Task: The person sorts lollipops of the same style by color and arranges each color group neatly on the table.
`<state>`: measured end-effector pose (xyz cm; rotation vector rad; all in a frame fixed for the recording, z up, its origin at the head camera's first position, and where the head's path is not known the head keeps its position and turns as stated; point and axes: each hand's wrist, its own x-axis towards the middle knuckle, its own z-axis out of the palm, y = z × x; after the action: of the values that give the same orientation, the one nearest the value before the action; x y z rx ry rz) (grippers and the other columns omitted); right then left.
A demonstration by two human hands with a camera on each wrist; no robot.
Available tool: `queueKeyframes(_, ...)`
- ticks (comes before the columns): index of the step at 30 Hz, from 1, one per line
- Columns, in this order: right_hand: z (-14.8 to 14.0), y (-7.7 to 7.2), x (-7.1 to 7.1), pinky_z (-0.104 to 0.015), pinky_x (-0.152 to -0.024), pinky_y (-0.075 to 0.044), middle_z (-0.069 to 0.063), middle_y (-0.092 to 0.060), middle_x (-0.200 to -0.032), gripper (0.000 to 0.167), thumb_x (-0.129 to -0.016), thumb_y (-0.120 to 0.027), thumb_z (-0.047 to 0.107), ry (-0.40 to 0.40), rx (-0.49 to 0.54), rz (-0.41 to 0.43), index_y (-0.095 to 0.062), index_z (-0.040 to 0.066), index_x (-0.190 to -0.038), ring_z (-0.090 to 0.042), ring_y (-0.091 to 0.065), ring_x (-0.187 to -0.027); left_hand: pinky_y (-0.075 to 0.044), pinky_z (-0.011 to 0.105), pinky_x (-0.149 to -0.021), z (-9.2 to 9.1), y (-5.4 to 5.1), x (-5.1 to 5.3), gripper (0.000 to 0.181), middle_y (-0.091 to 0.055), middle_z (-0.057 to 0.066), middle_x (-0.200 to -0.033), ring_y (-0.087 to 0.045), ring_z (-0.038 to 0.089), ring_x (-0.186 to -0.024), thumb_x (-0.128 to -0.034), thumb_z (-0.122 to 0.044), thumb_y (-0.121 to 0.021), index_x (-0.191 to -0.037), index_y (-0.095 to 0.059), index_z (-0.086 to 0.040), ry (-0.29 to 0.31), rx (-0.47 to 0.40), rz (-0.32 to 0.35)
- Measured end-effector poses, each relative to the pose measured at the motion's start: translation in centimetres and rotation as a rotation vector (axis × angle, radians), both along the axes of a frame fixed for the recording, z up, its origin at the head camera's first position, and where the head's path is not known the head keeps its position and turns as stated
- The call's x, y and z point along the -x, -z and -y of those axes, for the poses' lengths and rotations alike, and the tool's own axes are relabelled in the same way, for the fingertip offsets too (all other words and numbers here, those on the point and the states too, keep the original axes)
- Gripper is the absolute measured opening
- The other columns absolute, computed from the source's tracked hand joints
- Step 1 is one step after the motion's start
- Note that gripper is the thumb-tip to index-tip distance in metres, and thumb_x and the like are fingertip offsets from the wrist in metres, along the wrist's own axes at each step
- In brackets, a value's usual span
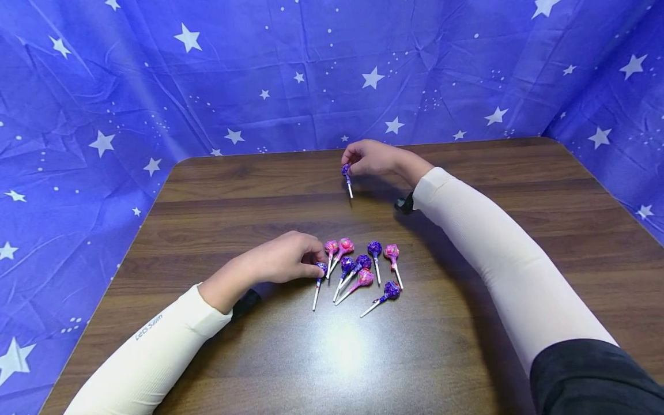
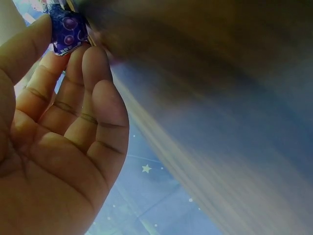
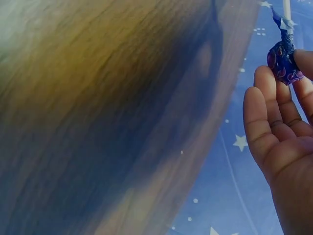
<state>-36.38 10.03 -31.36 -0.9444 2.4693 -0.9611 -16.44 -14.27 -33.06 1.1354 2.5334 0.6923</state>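
Observation:
My left hand (image 1: 287,257) pinches the wrapped head of a purple lollipop (image 2: 69,30) at the left side of a loose group of lollipops; its white stick points toward me. Toward the back of the table, my right hand (image 1: 374,157) holds another purple lollipop (image 3: 283,63) by its head between thumb and fingers, stick pointing toward me. The group beside my left hand mixes pink lollipops (image 1: 365,278) and purple lollipops (image 1: 374,249), most with heads away from me. One purple lollipop (image 1: 391,290) lies nearest me, at the group's right.
All of this is on a dark brown wooden table (image 1: 249,190) with a bright light reflection near its front. A blue cloth with white stars (image 1: 311,63) hangs behind the table and along its sides. Dark wrist straps (image 1: 404,204) show at both wrists.

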Motion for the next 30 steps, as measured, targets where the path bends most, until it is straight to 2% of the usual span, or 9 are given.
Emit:
queueKeyframes(6,1.3,0.6,0.3,-0.026,-0.074,-0.046,-0.008,-0.064,-0.091,0.016,-0.087,-0.06,-0.001,0.021,0.01,0.059,-0.061,-0.001,-0.103,-0.017,-0.056,-0.084,-0.045,0.026,-0.064,0.0,0.0,0.0,0.009,-0.058,-0.011,-0.08,-0.051,0.004,-0.07,-0.0874,-0.017,-0.076,-0.085,-0.067,-0.017,-0.001,-0.004,-0.001)
queueKeyframes(13,2.9,1.8,0.3,-0.025,-0.064,-0.042,-0.008,-0.06,-0.088,0.016,-0.086,-0.059,-0.003,0.08,0.01,0.165,-0.06,-0.001,-0.102,-0.016,-0.052,-0.075,-0.045,0.026,-0.065,0.0,-0.1,-0.1,0.008,-0.059,-0.01,-0.081,-0.052,0.004,-0.07,-0.0872,-0.017,-0.076,-0.086,-0.068,-0.016,0.0,-0.004,-0.011)
queueKeyframes(22,4.5,1.8,-0.3,-0.028,-0.07,-0.044,-0.008,-0.059,-0.092,0.014,-0.087,-0.065,0.003,0.068,-0.075,0.091,-0.061,0.004,-0.101,-0.019,-0.053,-0.081,-0.045,0.026,-0.065,0.0,-0.1,-0.1,0.008,-0.06,-0.01,-0.083,-0.052,0.004,-0.071,-0.0872,-0.018,-0.077,-0.088,-0.069,-0.016,0.003,-0.005,-0.021)
queueKeyframes(30,5.2,2.3,-0.2,-0.028,-0.071,-0.045,-0.008,-0.062,-0.092,0.015,-0.086,-0.065,0.0,0.068,-0.076,0.074,-0.061,0.001,-0.1,-0.018,-0.055,-0.08,-0.045,0.025,-0.066,0.0,-0.1,-0.2,0.008,-0.06,-0.009,-0.083,-0.052,0.004,-0.071,-0.0871,-0.017,-0.077,-0.087,-0.068,-0.015,0.006,-0.011,-0.016)
